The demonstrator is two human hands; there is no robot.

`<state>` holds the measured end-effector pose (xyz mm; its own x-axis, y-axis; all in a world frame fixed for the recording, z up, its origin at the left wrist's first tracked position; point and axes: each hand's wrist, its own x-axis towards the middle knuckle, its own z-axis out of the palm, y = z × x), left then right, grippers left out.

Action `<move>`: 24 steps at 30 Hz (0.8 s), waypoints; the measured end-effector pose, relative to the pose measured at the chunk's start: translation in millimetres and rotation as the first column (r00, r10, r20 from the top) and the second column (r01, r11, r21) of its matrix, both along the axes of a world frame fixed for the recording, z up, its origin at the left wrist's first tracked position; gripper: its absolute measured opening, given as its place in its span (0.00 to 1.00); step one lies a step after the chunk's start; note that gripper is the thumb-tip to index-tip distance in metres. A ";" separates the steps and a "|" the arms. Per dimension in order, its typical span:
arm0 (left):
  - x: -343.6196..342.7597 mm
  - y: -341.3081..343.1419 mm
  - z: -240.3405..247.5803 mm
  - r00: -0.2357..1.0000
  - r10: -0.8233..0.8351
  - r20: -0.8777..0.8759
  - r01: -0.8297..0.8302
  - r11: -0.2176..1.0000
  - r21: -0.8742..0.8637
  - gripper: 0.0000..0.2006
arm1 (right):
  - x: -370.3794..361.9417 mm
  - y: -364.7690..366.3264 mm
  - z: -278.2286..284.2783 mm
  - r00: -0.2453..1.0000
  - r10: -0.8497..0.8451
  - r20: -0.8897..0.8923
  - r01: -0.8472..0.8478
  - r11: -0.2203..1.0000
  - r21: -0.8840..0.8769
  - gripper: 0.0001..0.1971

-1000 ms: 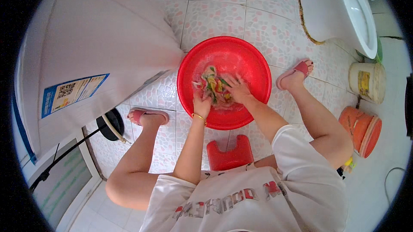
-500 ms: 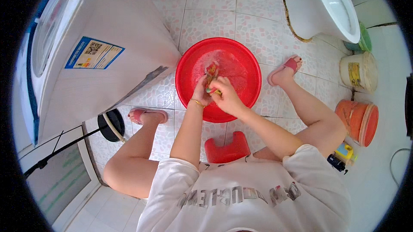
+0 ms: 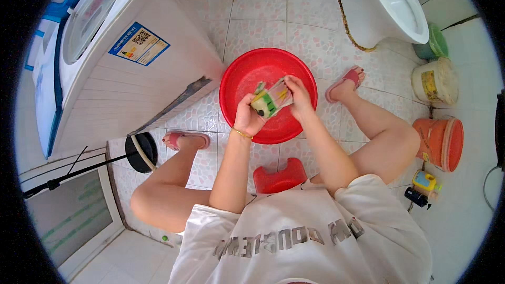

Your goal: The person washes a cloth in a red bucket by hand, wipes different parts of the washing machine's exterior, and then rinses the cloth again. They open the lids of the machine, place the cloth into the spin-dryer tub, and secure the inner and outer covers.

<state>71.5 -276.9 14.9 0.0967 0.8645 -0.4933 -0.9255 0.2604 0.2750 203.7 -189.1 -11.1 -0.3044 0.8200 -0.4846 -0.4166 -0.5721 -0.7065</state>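
From where I stand, the patterned cloth [image 3: 267, 105] is up in the middle of the frame, held between two hands above the red basin [image 3: 240, 76]. The left hand [image 3: 248, 117] has its fingers clamped on the lower-left end; those of the right hand [image 3: 299, 96] pinch the upper-right end. To do this well, I'd have both grips stay inside the basin's outline, so any drips fall there rather than on the tiled floor [image 3: 258, 5] (wet tile and those pink sandals [image 3: 351, 75] could be a slippery pair). The cloth looks bunched, so I'd spread its folds gently, shifting one grip at a time while the other holds firm.
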 end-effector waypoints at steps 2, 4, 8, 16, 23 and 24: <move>0.5 -0.8 4.7 0.997 0.006 0.080 -0.008 1.000 0.025 0.23 | -6.8 -21.6 4.2 0.983 0.037 -0.181 -0.064 0.987 -0.149 0.20; 6.6 1.7 14.9 0.979 0.036 0.202 -0.040 0.999 0.015 0.21 | -7.8 -25.5 3.2 0.950 0.041 -0.308 -0.115 0.967 -0.228 0.22; -0.4 -0.9 -16.3 0.934 -0.063 0.353 -0.018 0.975 0.222 0.24 | -11.4 -14.6 6.0 0.790 -0.047 -0.611 -0.174 0.939 -0.297 0.20; 1.7 -19.7 -19.7 0.989 -0.141 0.049 0.146 0.979 -0.143 0.24 | -23.3 -1.5 34.8 0.918 0.335 -0.212 -0.312 0.941 0.132 0.09; 2.0 -12.9 -52.1 0.976 0.134 0.172 -0.143 0.989 0.038 0.26 | -33.3 -44.5 69.7 0.633 0.495 0.595 -0.773 0.361 0.521 0.03; 0.5 -11.4 -52.5 0.944 0.096 0.314 -0.181 0.951 0.252 0.23 | -28.4 -45.6 67.5 0.717 0.447 0.534 -0.695 0.412 0.589 0.06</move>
<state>72.0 -288.3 -37.6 0.0705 0.9765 -0.2037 -0.9967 0.0774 0.0262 175.3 -234.8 56.4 -0.8097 0.5863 0.0267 0.0682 0.1391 -0.9879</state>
